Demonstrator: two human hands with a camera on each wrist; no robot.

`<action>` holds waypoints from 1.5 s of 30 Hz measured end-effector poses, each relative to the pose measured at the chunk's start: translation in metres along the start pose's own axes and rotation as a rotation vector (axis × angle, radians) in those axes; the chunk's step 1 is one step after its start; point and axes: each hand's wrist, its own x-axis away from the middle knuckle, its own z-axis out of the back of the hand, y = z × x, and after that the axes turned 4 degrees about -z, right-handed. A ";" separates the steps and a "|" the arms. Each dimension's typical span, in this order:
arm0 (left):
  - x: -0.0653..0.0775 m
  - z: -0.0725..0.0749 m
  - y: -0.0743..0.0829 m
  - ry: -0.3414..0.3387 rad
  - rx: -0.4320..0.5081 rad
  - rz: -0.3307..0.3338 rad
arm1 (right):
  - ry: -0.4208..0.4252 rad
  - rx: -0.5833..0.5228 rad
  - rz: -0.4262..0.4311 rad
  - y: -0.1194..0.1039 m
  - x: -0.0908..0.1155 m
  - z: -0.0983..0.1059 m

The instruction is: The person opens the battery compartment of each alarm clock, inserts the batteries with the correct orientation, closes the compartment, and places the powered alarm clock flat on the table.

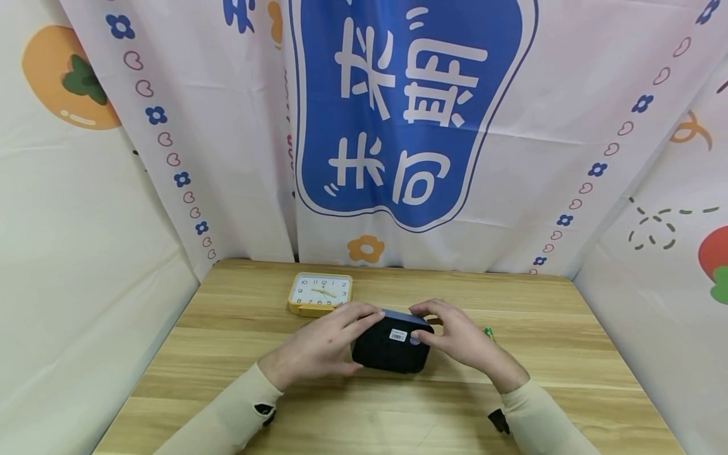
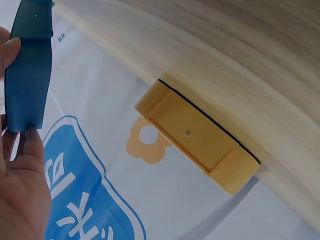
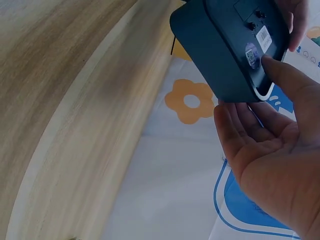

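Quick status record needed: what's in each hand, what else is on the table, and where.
Held item: dark blue-black box, back side up, white barcode sticker showing, tilted on the wooden table
Left hand: grips the box's left end
Right hand: grips the right end, thumb on the back face
Yellow clock: face up on the table, behind the left hand, apart from the box
Green item: small, beside the right hand, mostly hidden; cannot tell what it is
Backdrop: printed cloth

Numerals 1–12 on clock face (image 1: 320, 291)
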 end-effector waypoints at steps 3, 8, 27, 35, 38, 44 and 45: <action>0.001 0.001 -0.001 0.005 -0.003 -0.010 | -0.019 -0.026 -0.019 0.001 0.000 0.001; 0.003 0.002 -0.001 -0.005 0.005 -0.013 | -0.046 -0.083 -0.048 0.000 0.000 0.004; 0.007 -0.002 -0.002 0.037 0.239 0.287 | 0.083 -0.215 -0.050 -0.003 0.004 0.003; 0.002 0.001 -0.002 0.089 0.713 0.500 | 0.176 -0.249 0.042 -0.004 0.002 0.002; 0.001 0.001 -0.002 0.117 0.845 0.570 | 0.210 -0.236 0.079 -0.004 0.001 0.002; -0.002 0.003 0.001 0.203 1.041 0.652 | 0.255 -0.202 0.137 -0.004 0.000 0.001; -0.002 0.003 0.001 0.213 1.049 0.661 | 0.259 -0.201 0.143 -0.004 -0.001 0.001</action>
